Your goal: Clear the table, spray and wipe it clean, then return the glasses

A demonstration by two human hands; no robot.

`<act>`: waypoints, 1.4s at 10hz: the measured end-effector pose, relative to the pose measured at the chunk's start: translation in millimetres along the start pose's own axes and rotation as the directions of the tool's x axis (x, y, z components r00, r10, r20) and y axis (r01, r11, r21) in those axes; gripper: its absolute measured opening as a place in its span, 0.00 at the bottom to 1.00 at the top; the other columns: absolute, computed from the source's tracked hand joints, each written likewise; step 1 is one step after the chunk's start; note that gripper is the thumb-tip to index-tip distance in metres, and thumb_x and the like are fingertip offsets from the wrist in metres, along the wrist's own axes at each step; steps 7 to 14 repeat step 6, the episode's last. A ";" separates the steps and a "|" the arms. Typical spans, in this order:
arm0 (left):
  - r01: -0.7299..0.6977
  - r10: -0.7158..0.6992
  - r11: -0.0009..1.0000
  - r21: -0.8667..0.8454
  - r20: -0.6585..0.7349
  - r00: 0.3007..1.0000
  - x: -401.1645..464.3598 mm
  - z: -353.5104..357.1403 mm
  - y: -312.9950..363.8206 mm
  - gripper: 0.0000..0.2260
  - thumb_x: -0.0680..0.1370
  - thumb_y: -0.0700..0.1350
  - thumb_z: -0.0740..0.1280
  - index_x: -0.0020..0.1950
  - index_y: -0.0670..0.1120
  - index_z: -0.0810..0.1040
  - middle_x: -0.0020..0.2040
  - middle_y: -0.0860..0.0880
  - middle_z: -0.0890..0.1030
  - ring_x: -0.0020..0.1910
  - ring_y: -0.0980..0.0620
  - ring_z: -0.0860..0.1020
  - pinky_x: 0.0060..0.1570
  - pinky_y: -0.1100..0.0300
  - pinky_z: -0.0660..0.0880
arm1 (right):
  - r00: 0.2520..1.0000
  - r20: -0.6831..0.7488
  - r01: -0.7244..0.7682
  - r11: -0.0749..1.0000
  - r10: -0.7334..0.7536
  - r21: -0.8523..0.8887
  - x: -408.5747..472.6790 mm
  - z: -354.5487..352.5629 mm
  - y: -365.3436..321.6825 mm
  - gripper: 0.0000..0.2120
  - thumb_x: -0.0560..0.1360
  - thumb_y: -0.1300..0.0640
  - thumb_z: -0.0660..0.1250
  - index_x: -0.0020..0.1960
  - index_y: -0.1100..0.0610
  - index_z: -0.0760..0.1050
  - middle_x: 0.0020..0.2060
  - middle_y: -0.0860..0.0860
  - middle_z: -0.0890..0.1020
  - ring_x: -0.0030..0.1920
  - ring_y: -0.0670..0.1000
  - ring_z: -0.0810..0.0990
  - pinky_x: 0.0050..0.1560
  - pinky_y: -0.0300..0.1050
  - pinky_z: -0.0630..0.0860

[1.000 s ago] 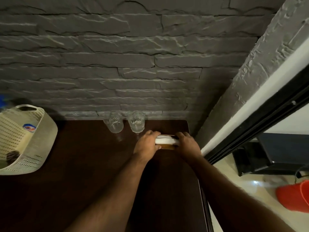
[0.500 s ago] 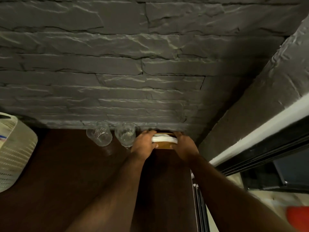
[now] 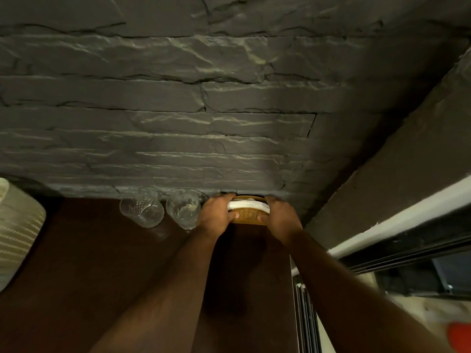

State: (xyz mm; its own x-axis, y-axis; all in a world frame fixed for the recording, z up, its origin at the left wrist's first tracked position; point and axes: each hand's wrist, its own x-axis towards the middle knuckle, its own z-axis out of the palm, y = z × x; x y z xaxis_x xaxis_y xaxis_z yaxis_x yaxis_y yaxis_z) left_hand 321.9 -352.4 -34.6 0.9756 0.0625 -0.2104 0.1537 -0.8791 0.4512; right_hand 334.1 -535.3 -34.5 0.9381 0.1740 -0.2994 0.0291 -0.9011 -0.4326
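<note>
Dark stone wall [image 3: 178, 103] is closing the back of the brown surface [image 3: 89, 263], so things are being parked along it. Both hands are clamping 1 wicker holder [image 3: 248, 215] with white napkins: the left hand [image 3: 216, 215] and the right hand [image 3: 280, 220] are curling their grip around its 2 sides, probably to seat it squarely against the wall. Just left of it, 2 glasses [image 3: 142, 210] are standing at the wall, side by side. At the far left, a cream basket [image 3: 17, 235] is sitting.

A single head-worn camera is looking forward and down, sitting close over the desk [image 3: 102, 250], facing the stone wall [image 3: 229, 98] beyond both hands.
</note>
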 end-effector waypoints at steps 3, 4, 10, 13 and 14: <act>-0.004 0.003 0.998 0.058 0.027 1.000 -1.3 -2.8 2.4 0.31 0.73 0.51 0.73 0.74 0.54 0.66 0.67 0.47 0.75 0.65 0.46 0.72 0.65 0.52 0.70 | 0.999 0.025 -0.043 0.998 0.044 -0.046 -3.7 -0.9 -3.5 0.29 0.75 0.50 0.70 0.72 0.55 0.65 0.65 0.57 0.77 0.63 0.58 0.76 0.63 0.52 0.74; -0.022 0.022 0.999 0.029 -0.007 1.000 -10.1 -14.5 1.0 0.32 0.72 0.51 0.74 0.74 0.56 0.65 0.69 0.48 0.72 0.66 0.46 0.71 0.65 0.51 0.70 | 0.999 -0.011 -0.047 0.997 0.046 -0.060 -14.4 -5.7 -1.0 0.38 0.72 0.48 0.73 0.76 0.53 0.60 0.70 0.57 0.71 0.68 0.59 0.71 0.67 0.55 0.71; -0.073 0.068 0.996 -0.055 -0.090 0.994 -66.3 -29.8 4.3 0.30 0.75 0.49 0.71 0.75 0.53 0.63 0.75 0.50 0.64 0.73 0.49 0.64 0.71 0.52 0.64 | 0.976 -0.218 -0.039 0.998 0.030 -0.040 -62.2 -8.8 -11.3 0.34 0.74 0.49 0.70 0.76 0.52 0.61 0.72 0.56 0.68 0.71 0.59 0.67 0.68 0.54 0.68; -0.073 0.068 0.996 -0.055 -0.090 0.994 -66.3 -29.8 4.3 0.30 0.75 0.49 0.71 0.75 0.53 0.63 0.75 0.50 0.64 0.73 0.49 0.64 0.71 0.52 0.64 | 0.976 -0.218 -0.039 0.998 0.030 -0.040 -62.2 -8.8 -11.3 0.34 0.74 0.49 0.70 0.76 0.52 0.61 0.72 0.56 0.68 0.71 0.59 0.67 0.68 0.54 0.68; -0.073 0.068 0.996 -0.055 -0.090 0.994 -66.3 -29.8 4.3 0.30 0.75 0.49 0.71 0.75 0.53 0.63 0.75 0.50 0.64 0.73 0.49 0.64 0.71 0.52 0.64 | 0.976 -0.218 -0.039 0.998 0.030 -0.040 -62.2 -8.8 -11.3 0.34 0.74 0.49 0.70 0.76 0.52 0.61 0.72 0.56 0.68 0.71 0.59 0.67 0.68 0.54 0.68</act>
